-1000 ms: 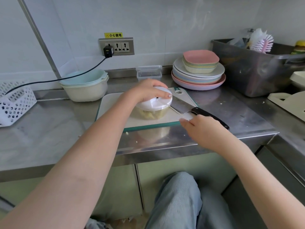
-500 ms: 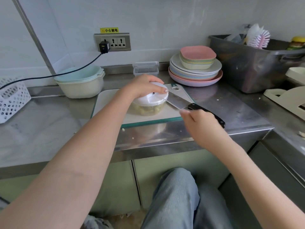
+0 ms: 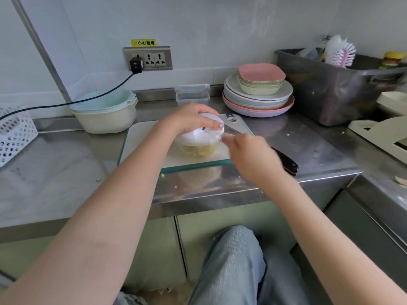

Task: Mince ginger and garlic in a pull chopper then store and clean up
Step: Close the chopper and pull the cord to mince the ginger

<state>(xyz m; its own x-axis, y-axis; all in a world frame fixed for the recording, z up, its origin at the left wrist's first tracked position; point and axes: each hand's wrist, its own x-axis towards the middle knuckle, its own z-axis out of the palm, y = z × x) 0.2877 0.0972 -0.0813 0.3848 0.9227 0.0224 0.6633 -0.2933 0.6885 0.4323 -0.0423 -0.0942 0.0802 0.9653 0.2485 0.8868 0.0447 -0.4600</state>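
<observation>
Right hand [image 3: 253, 157] motion-blurred; fingertips smeared beside pull chopper [image 3: 199, 137], grip on pull handle unreadable. Left hand [image 3: 189, 121] hides far-left part of chopper lid. Knife [image 3: 285, 162] blade mostly hidden behind right hand. Chopper contents pale yellow, too blurred to identify. White basket [image 3: 15, 133] cut off at left edge.

White chopper lid [image 3: 199, 134], pale yellow mince [image 3: 199, 150], green-edged white cutting board [image 3: 141, 139], black knife handle [image 3: 286, 162], pink top bowl [image 3: 261, 72]
</observation>
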